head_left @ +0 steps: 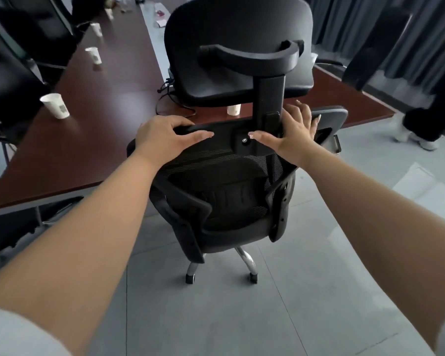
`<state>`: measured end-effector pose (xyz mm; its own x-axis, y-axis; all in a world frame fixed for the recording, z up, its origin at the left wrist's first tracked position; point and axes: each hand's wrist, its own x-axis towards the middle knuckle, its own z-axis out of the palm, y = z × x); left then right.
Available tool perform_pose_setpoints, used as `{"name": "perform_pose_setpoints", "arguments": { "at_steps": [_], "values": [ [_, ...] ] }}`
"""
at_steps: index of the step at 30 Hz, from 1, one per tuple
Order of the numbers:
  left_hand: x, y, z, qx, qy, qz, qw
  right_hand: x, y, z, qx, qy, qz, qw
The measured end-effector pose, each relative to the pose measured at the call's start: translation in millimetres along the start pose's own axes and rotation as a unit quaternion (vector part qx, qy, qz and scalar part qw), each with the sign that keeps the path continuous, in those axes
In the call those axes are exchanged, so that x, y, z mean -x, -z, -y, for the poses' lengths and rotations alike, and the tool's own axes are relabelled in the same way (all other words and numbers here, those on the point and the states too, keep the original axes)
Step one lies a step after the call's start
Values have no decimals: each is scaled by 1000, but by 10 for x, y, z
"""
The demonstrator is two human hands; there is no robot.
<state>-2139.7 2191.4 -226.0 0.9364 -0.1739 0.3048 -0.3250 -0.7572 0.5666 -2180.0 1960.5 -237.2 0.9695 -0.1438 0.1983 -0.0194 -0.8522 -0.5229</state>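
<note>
Both hands are holding the top of a black mesh office chair with a tall headrest and little wheels. The chair is standing on the grey floor tiles, right at the near edge of the long dark brown wooden table, and it is facing the table.

The left hand is gripping the chair's top bar, with its fingers curling over the bar and its thumb lying along the back. The right hand is lying flat on the same bar, with its fingers spreading out straight and not curling round anything.

It looks like the person is busy moving the chair, most likely rolling it in under the table. The seat is not tucked under yet.

For the next move, both hands are going to need to push evenly, so the chair is rolling straight and not spinning. The push should be slow, because a small white paper cup is sitting at the near edge of the table, and a bump could knock it over
</note>
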Motion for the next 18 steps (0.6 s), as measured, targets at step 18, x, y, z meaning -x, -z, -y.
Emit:
{"name": "perform_pose_setpoints", "arguments": {
  "at_steps": [18],
  "values": [
    [-214,146,221,-46,-15,57,997,-225,-246,74,34,76,-42,996]
  ]
}}
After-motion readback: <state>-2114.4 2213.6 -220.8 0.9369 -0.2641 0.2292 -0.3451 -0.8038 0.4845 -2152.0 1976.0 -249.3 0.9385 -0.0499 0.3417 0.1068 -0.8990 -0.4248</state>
